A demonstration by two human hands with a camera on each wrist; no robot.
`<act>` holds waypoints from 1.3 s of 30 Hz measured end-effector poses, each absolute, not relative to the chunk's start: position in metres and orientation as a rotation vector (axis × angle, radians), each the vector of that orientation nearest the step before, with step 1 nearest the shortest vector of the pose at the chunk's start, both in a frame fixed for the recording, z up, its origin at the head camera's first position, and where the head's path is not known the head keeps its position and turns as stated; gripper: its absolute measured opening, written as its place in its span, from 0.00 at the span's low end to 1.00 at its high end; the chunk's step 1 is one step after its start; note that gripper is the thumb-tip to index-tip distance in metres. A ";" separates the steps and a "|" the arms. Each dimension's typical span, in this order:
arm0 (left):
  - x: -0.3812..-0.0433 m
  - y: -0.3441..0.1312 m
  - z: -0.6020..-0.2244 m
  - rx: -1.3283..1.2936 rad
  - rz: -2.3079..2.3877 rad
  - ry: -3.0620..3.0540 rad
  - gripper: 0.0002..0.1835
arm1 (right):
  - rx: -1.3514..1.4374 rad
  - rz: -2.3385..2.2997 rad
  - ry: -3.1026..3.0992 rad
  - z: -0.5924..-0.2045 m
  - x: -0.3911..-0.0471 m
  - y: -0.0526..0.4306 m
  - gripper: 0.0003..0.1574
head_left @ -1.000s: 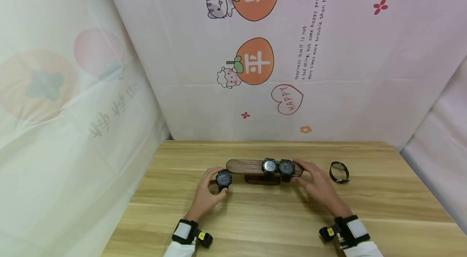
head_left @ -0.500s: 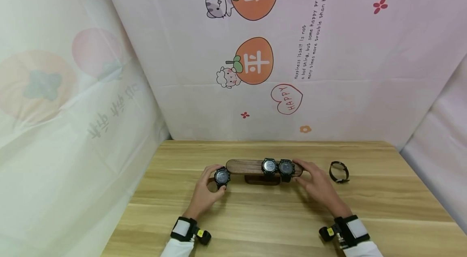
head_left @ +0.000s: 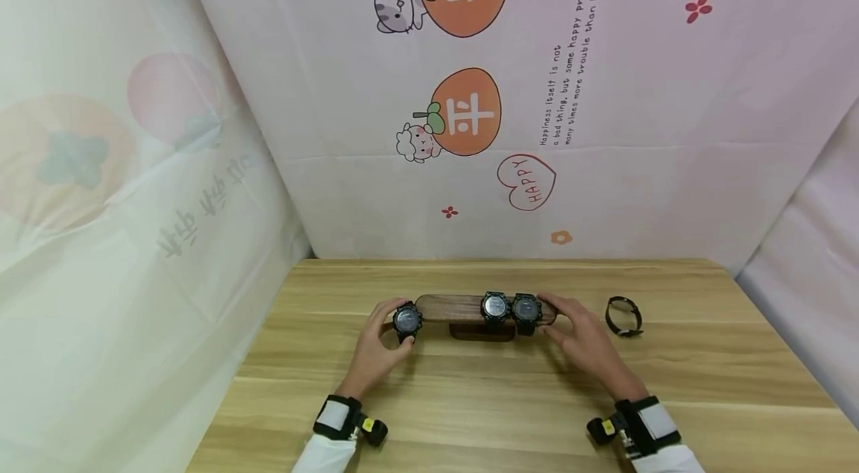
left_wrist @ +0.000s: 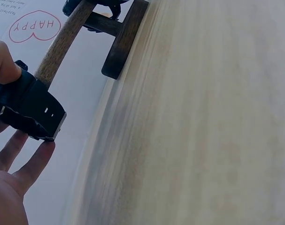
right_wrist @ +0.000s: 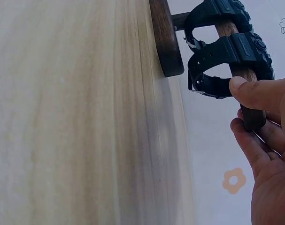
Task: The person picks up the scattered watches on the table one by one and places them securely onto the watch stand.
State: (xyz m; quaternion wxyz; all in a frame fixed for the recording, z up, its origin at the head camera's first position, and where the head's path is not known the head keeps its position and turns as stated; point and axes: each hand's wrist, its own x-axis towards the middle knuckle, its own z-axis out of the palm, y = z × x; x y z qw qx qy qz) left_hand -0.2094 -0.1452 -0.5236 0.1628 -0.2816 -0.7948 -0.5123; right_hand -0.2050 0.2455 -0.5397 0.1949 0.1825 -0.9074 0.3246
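Observation:
A dark wooden watch stand [head_left: 450, 308] stands on the table, its long bar raised over a small base [head_left: 482, 333]. Two black watches hang side by side on the bar's right half: a watch with a light dial [head_left: 496, 306] and one with a darker dial [head_left: 526, 308]. My left hand [head_left: 373, 355] holds another black watch [head_left: 407, 319] by its strap between thumb and fingers, at the bar's left end. In the left wrist view this watch's looped strap [left_wrist: 43, 105] overlaps the bar's tip. My right hand [head_left: 582, 335] grips the bar's right end [right_wrist: 253, 116], thumb beside the watch there.
A thin black wristband [head_left: 624, 318] lies looped on the wood-grain table [head_left: 470, 406], right of my right hand. A white printed cloth [head_left: 376, 219] rises behind the table's back edge, with more cloth [head_left: 134, 294] at the left side.
My left hand has moved the held watch slightly up and left, level with the bar's left end. The right hand and the stand stay in place.

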 end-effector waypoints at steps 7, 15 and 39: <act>-0.213 -0.143 -0.524 -0.781 -1.471 -2.281 0.37 | 0.518 0.939 -2.539 -0.540 -0.205 0.246 0.42; -0.216 -0.141 -0.523 -0.780 -1.460 -2.248 0.37 | 0.510 0.934 -2.546 -0.541 -0.204 0.246 0.42; -0.226 -0.133 -0.519 -0.810 -1.481 -2.254 0.37 | 0.498 0.923 -2.549 -0.537 -0.203 0.244 0.42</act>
